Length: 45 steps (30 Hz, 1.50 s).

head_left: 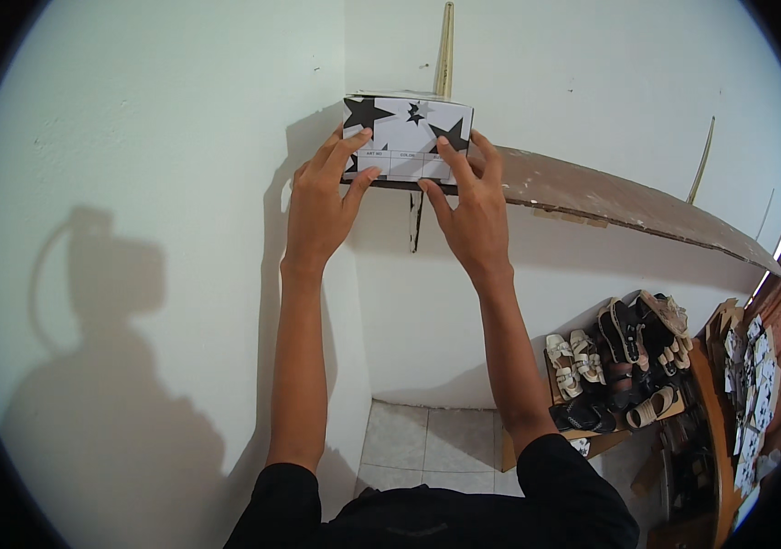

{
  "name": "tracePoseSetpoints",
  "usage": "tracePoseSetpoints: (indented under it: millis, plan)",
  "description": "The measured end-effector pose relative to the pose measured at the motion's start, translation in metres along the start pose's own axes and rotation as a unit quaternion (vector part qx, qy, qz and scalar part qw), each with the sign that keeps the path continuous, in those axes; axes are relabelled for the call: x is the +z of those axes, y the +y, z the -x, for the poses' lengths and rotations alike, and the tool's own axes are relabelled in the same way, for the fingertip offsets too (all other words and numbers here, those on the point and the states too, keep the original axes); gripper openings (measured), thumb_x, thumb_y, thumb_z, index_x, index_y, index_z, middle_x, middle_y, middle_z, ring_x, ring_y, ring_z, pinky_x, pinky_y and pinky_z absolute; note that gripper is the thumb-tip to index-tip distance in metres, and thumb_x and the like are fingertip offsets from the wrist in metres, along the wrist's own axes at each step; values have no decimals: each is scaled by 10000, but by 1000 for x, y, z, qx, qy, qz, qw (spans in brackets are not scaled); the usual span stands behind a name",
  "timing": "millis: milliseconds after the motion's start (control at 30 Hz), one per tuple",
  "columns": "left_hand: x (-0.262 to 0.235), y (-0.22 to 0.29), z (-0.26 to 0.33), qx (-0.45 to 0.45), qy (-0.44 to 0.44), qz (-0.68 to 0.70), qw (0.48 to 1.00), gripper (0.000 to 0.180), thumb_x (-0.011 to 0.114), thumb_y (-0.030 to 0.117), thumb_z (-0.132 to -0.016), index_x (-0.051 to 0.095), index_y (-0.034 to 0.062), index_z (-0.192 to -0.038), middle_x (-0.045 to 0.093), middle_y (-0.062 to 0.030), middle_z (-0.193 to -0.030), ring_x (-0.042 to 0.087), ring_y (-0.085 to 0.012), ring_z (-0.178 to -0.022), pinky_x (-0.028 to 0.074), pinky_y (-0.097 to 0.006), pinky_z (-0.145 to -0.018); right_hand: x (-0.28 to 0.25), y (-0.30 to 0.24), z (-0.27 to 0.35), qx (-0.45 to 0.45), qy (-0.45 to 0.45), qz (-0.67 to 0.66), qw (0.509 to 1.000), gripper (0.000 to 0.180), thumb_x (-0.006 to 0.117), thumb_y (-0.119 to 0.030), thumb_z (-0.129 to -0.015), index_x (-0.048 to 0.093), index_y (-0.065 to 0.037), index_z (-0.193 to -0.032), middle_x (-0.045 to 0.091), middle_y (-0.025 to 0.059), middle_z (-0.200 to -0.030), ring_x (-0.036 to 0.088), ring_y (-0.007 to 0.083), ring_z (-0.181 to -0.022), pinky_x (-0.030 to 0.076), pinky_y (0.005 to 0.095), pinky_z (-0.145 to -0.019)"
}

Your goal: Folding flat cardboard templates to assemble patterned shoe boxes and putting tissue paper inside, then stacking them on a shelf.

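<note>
A white shoebox-like carton (400, 133) printed with black and grey stars sits at the left end of a brown wall shelf (573, 183), close to the corner. My left hand (322, 206) grips its left side, with fingertips on the front face and the thumb low on the front. On the other side my right hand (473, 201) holds the right edge, its fingers wrapped round the side and its thumb near the bottom. Both arms are stretched up and forward. What lies inside or behind the carton is hidden.
Pale walls meet just left of the shelf, which runs off to the right with metal brackets (445, 55). Below right, several sandals (624, 357) are heaped on a wooden stand. Flattened star-printed cardboard (752, 384) is stacked beyond it, near a brown curtain (779, 329).
</note>
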<state>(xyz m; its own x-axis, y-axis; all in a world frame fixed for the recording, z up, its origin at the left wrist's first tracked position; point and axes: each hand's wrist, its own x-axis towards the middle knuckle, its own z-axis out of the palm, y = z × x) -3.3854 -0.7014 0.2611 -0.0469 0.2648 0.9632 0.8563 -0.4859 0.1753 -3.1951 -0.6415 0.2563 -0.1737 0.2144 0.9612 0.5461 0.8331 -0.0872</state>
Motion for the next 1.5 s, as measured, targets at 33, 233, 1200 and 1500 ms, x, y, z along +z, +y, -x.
tracePoseSetpoints:
  millis: [33, 233, 1200, 1500]
  plan:
    - [-1, -3, -1, -9, 6, -8, 1000, 438, 753, 162, -894, 618, 95, -1306, 664, -160, -1311, 634, -368, -1203, 522, -447, -987, 0, -6, -2, 9, -2, -19, 1000, 534, 768, -188, -886, 590, -82, -1378, 508, 243, -1408, 589, 384, -1154, 516, 456, -949]
    - [-6, -2, -3, -45, 3, -89, 995, 386, 700, 194, -945, 634, 95, -1312, 616, -158, -1367, 583, -372, -1245, 466, -470, -1028, 2, -18, -10, -20, -16, 6, 1000, 442, 748, -175, -896, 639, -25, -1297, 541, 182, -1335, 602, 360, -1123, 538, 430, -901]
    - [6, 18, 11, -31, -13, -208, 977, 421, 605, 288, -1005, 602, 71, -1367, 540, -69, -1415, 508, -245, -1318, 330, -474, -1090, -7, -21, 7, -30, -61, 88, 994, 562, 663, -407, -969, 641, 75, -1258, 507, 225, -1482, 608, 338, -1096, 471, 436, -965]
    - [-4, 11, 12, -56, -10, -187, 981, 388, 619, 273, -997, 622, 82, -1335, 529, -34, -1387, 477, -239, -1310, 276, -488, -1109, 4, -34, 0, -68, -39, 115, 990, 540, 667, -381, -970, 622, 54, -1288, 501, 219, -1455, 522, 384, -1283, 373, 506, -1116]
